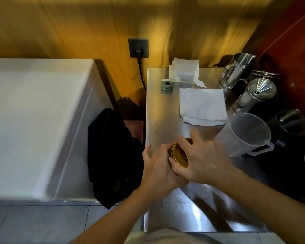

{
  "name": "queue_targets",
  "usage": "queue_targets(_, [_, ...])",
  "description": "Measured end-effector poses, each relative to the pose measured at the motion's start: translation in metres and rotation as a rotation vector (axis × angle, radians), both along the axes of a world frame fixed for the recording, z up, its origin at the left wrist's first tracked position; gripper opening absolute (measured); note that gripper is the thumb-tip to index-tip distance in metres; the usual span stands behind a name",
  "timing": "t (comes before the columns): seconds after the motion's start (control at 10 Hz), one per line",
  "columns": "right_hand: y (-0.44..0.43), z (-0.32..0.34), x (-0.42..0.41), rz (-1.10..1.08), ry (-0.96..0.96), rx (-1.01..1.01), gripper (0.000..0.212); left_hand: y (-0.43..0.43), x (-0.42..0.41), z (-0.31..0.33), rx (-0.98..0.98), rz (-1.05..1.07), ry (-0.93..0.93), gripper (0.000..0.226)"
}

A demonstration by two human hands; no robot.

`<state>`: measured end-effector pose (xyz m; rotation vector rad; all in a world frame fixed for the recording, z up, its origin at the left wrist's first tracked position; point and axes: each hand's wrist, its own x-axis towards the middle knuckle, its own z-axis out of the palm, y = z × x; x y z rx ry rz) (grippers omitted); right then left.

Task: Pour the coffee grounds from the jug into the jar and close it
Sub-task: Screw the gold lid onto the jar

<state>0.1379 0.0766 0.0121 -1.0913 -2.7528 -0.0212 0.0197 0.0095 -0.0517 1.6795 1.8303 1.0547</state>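
Observation:
A jar with a gold metal lid (179, 157) stands on the steel counter (158, 106), mostly hidden by both hands. My left hand (158, 168) wraps around the jar's side from the left. My right hand (204, 161) grips the lid's rim from the right, fingers spread over its far edge. The clear plastic jug (248, 134) stands upright to the right of the hands and looks empty; neither hand touches it.
A folded white cloth (202, 105) lies behind the hands, with a stack of paper filters (184, 71) and a small green device (166, 84) further back. Several steel pitchers (239, 71) and a dark pot (289, 127) crowd the right side. A black cloth (113, 155) hangs left of the counter.

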Motion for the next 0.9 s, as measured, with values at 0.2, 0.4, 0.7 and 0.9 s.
queue_targets(0.2, [-0.008,0.0,-0.006,-0.165,-0.016,0.011,0.056,-0.006,0.015,-0.005,0.068,0.1,-0.007,0.07])
queue_targets(0.4, [-0.01,0.005,-0.006,-0.183,-0.045,-0.008,0.055,-0.005,0.014,0.003,-0.038,0.088,-0.046,0.073])
queue_targets(0.7, [-0.011,0.022,0.002,-0.17,-0.135,-0.132,0.094,-0.008,-0.006,0.006,-0.123,-0.079,-0.038,0.091])
queue_targets(0.9, [-0.002,0.042,0.009,0.036,0.098,-0.415,0.084,-0.011,-0.037,0.043,-0.049,-0.169,-0.093,0.07])
